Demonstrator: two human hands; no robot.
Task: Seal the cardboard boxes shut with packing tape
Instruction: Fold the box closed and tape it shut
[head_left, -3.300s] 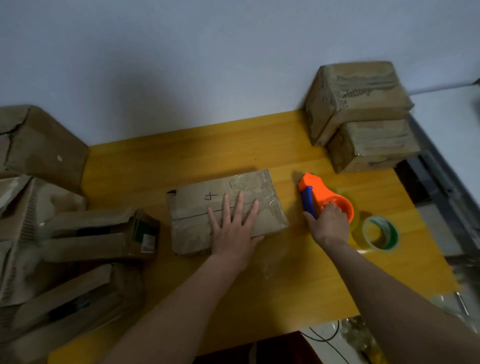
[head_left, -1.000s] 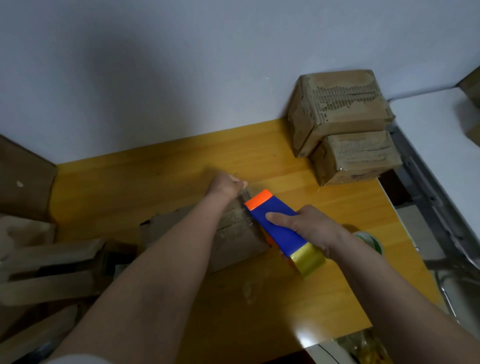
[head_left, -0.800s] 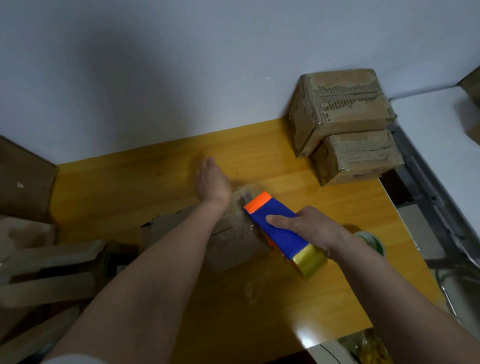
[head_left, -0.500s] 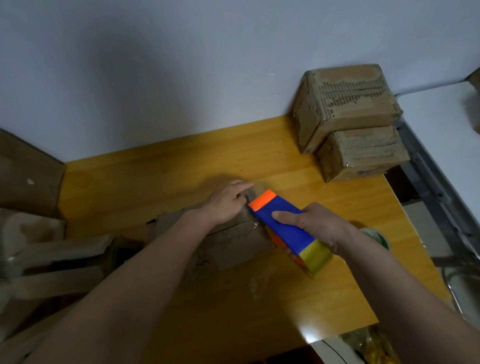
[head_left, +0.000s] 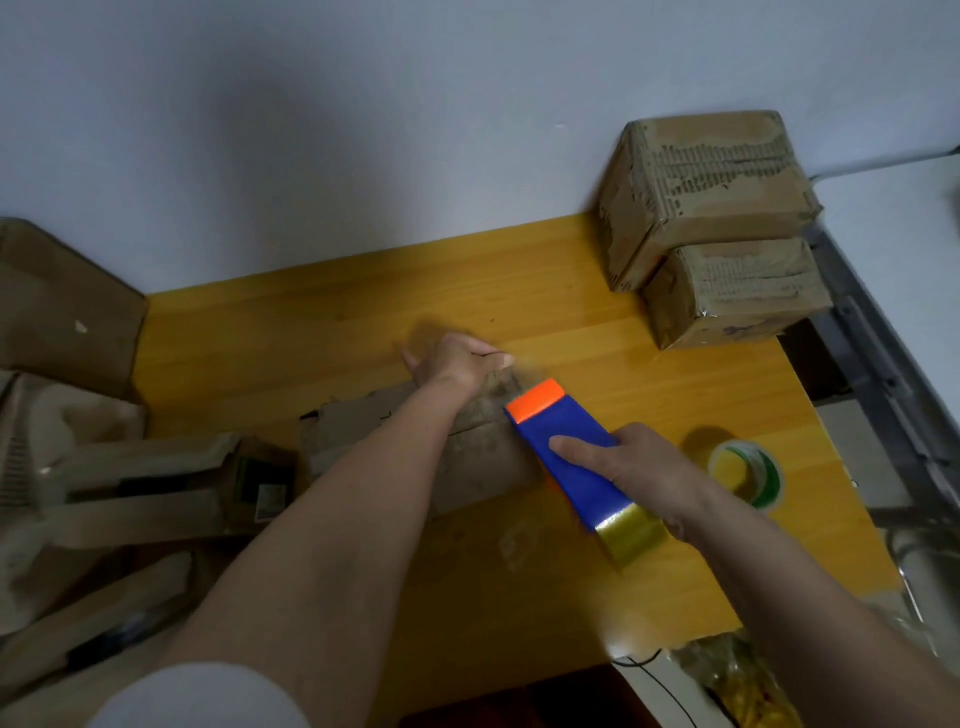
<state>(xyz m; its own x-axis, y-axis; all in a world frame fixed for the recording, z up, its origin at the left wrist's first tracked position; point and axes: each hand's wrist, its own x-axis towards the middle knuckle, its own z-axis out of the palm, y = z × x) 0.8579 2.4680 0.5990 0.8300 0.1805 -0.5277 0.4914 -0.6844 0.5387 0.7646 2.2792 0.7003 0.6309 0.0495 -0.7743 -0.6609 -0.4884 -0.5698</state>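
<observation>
Flat cardboard box at frame center on yellow wooden counter, mostly covered by both forearms. Left hand at box's far edge, just above center, fingers curled over that edge; looks like pinching something there but blurred, cannot tell what. Right hand right of center, gripping blue and orange tape dispenser, thumb on top of blue body. Dispenser lying diagonal across box's right end, orange tip toward left hand and nearly touching it, gold tape roll end toward lower right, past box edge over counter. Box thus under and between both hands, left wrist crossing its top. Loose green-cored tape roll flat on counter just right of right hand, not touching. Two taped cardboard boxes stacked in upper right, against grey wall, well apart from hands. Pile of opened, flattened cartons at left edge, beside flat box's left end. White sleeve at bottom left. Metal frame along right edge.
</observation>
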